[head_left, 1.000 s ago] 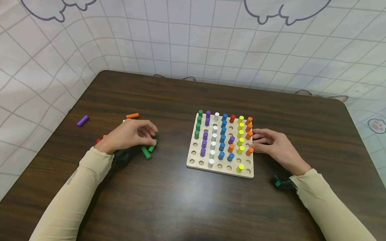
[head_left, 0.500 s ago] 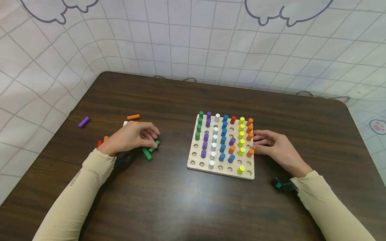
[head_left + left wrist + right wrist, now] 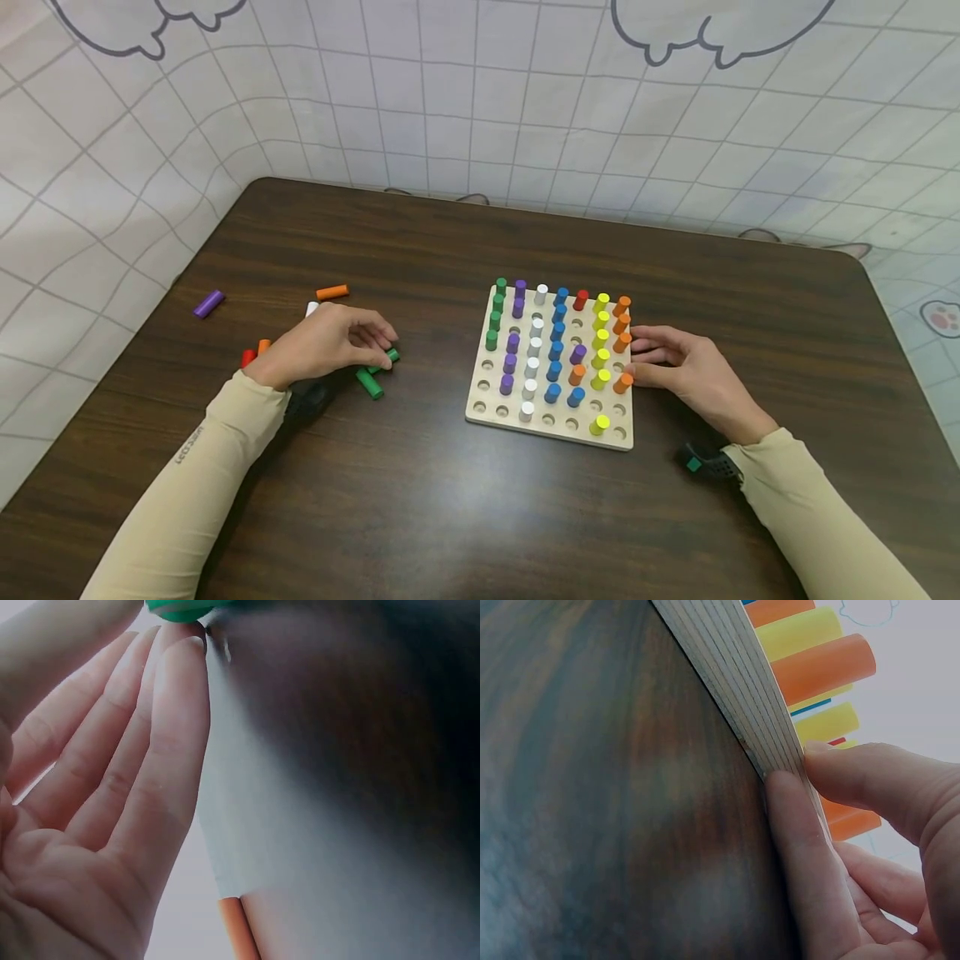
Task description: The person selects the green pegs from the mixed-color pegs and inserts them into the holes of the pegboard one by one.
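Note:
In the head view my left hand (image 3: 326,346) is low over the table at left, its thumb and forefinger pinching a green peg (image 3: 389,357). A second green peg (image 3: 369,384) lies just beside it. The left wrist view shows one end of the pinched peg (image 3: 180,609) at the fingertips; the rest is cut off. At right, my right hand (image 3: 693,375) holds the right edge of a wooden pegboard (image 3: 543,423). In the right wrist view the thumb is at the board's top edge and the forefinger lies along its layered side (image 3: 727,682). Coloured pegs stand in columns on the board.
Left of the board lie loose pegs: purple (image 3: 209,304), orange (image 3: 332,292), white (image 3: 312,308), red (image 3: 248,357) and another orange peg (image 3: 264,345) partly behind the left hand. The dark wooden table (image 3: 420,500) meets a gridded cloth backdrop (image 3: 450,108) at the back.
The pinched green peg has turned slightly, and the green peg beside it has shifted a little. Both hands have stayed nearly in place; the whole view has drifted slightly.

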Motion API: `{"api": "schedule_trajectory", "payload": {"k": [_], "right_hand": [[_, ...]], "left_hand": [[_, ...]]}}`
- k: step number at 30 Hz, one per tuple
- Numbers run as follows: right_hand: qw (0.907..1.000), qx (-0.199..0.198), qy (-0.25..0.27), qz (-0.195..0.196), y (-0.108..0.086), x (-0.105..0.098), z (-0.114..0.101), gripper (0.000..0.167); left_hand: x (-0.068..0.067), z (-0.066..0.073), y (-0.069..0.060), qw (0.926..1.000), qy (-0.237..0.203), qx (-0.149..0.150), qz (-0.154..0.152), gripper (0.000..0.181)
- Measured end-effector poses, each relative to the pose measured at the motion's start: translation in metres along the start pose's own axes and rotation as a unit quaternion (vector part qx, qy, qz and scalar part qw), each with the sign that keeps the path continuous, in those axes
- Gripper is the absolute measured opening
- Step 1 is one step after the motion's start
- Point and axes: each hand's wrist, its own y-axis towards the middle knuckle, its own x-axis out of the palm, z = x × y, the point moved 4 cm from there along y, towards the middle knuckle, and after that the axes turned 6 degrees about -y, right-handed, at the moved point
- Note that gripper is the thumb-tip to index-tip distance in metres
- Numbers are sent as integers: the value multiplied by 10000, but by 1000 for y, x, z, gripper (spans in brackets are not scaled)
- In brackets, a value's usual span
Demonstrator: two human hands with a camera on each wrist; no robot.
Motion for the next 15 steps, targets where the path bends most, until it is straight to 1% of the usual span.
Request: {"api": "schedule_trajectory", "payload": {"k": [4, 8, 15], "right_hand": [[10000, 47, -42, 6, 0, 0, 1, 77], [10000, 80, -38, -2, 0, 0, 1, 77], [10000, 25, -24, -7, 1, -1, -2, 77]], "left_hand": [[0, 0, 1, 9999, 102, 31, 31, 27], [-1, -1, 0, 9998, 187, 23, 20, 31], [-6, 1, -6, 9984, 555, 66, 41, 35]]}}
